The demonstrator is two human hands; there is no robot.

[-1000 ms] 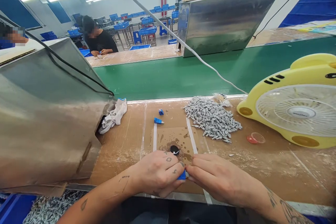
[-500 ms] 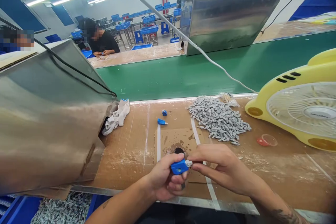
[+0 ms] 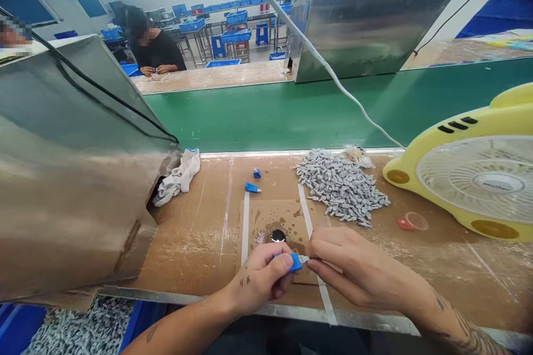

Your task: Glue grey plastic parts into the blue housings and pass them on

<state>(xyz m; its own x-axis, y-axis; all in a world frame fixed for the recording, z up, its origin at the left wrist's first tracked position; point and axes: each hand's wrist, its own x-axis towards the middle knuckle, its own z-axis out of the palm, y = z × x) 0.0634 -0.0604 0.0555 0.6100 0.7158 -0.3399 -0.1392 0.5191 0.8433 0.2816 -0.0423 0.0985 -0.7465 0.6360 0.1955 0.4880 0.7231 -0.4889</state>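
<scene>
- Pinching a small blue plastic piece (image 3: 295, 262) between thumb and fingers: left hand (image 3: 260, 277), low over the near edge of the cardboard-covered bench (image 3: 195, 238).
- Right hand (image 3: 353, 269) meets it from the right, fingertips closed on a small grey insert (image 3: 304, 259) at the blue piece's right end; the two parts touch.
- Round dark hole (image 3: 278, 236) in the cardboard, just beyond the hands.
- Two more blue pieces (image 3: 252, 187) lie loose farther back, apart from the hands.
- Heap of grey inserts (image 3: 339, 187) to the right of them; a red-and-clear cap (image 3: 408, 221) sits near the heap.
- Yellow desk fan (image 3: 470, 172) lies at far right.
- White glove (image 3: 179, 177) is against the steel housing (image 3: 70, 177) at left.
- Green conveyor belt (image 3: 270, 116) runs behind the bench; a seated person (image 3: 152, 47) works beyond it.
</scene>
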